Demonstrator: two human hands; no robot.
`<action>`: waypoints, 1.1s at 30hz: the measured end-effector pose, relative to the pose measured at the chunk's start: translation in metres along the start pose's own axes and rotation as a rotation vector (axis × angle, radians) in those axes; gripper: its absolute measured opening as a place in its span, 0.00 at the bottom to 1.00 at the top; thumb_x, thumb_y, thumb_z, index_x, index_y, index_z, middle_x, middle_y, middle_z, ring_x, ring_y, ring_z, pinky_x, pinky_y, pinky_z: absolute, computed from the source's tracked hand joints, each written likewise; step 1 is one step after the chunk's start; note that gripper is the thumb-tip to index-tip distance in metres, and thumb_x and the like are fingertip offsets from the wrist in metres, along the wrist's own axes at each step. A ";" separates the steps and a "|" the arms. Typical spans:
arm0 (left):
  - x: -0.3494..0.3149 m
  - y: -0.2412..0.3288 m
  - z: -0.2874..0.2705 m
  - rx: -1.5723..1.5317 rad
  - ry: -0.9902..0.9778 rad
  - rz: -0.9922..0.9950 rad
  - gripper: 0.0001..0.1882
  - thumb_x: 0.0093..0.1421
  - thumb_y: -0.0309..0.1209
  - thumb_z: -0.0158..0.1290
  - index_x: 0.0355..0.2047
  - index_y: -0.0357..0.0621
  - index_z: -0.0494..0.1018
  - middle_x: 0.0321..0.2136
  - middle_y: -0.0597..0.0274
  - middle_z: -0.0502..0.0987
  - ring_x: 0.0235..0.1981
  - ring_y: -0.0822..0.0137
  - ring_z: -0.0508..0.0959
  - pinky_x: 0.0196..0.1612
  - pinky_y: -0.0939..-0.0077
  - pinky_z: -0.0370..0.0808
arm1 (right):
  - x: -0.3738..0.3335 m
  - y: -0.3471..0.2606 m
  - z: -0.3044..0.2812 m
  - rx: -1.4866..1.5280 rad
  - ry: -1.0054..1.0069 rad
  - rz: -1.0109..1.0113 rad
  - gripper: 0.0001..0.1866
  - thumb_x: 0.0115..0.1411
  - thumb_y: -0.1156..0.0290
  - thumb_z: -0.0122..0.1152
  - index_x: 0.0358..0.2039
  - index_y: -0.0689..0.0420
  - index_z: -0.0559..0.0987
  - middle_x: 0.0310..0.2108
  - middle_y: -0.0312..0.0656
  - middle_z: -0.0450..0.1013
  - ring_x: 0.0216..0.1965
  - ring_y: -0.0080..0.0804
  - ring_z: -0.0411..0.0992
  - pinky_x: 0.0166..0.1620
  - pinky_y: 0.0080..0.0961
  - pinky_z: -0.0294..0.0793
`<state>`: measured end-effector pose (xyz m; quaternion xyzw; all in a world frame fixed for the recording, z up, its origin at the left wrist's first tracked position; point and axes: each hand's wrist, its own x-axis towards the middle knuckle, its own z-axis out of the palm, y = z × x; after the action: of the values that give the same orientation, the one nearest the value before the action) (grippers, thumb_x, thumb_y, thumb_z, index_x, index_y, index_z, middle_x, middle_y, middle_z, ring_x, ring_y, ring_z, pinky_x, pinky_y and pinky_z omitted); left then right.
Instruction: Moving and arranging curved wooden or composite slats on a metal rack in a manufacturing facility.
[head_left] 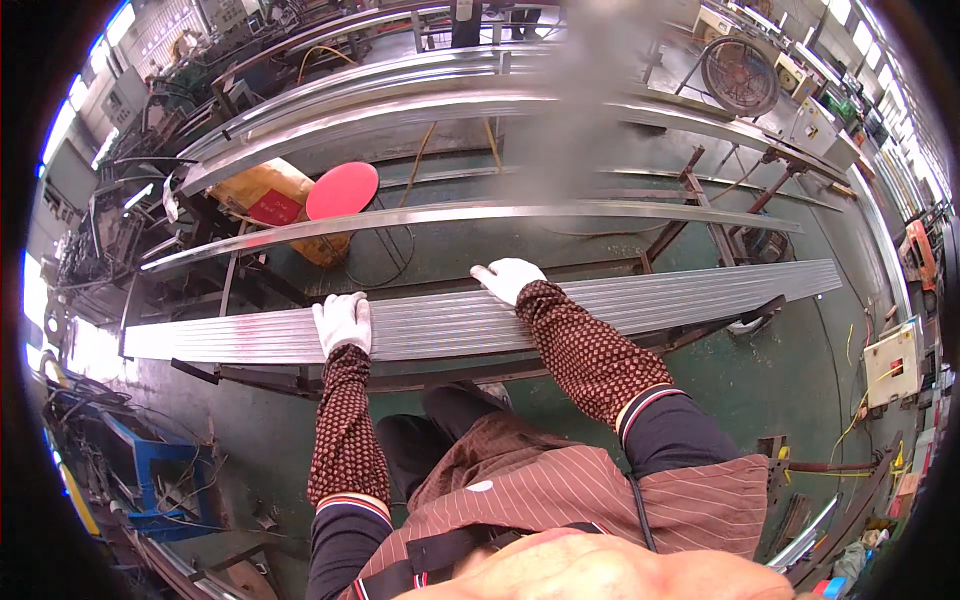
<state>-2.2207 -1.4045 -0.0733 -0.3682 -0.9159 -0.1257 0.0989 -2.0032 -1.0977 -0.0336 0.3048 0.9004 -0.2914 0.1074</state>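
Note:
Side by side across a dark metal rack lies a row of long, silvery metal strips (440, 330), ridged along their length. My left hand (343, 323), in a white glove, rests on the strips left of the middle, its fingers toward their far edge. At that far edge, farther right, is my gloved right hand (512, 279), palm down with fingers stretched to the left. Neither hand visibly holds anything. Patterned brown sleeve covers are on both forearms. Beyond the strips, a single long metal bar (480, 214) spans the rack supports.
A round red stool (343, 190) stands beyond the bar, next to a yellow sack (262, 190). More long profiles (400, 112) lie farther back. A blue metal frame (160, 470) is at lower left, a pale electrical box (892, 362) at right. A blurred grey shape hides the upper middle.

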 end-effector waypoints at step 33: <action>-0.002 0.001 -0.003 -0.043 0.022 -0.014 0.15 0.75 0.44 0.55 0.52 0.55 0.86 0.50 0.67 0.86 0.62 0.58 0.77 0.78 0.42 0.58 | 0.017 0.010 0.014 0.004 0.023 -0.005 0.38 0.78 0.33 0.43 0.46 0.54 0.91 0.46 0.51 0.87 0.54 0.53 0.82 0.62 0.47 0.77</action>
<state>-2.2186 -1.4064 -0.0710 -0.3622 -0.9145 -0.1500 0.1003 -2.0100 -1.0913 -0.0554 0.3060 0.9018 -0.2899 0.0958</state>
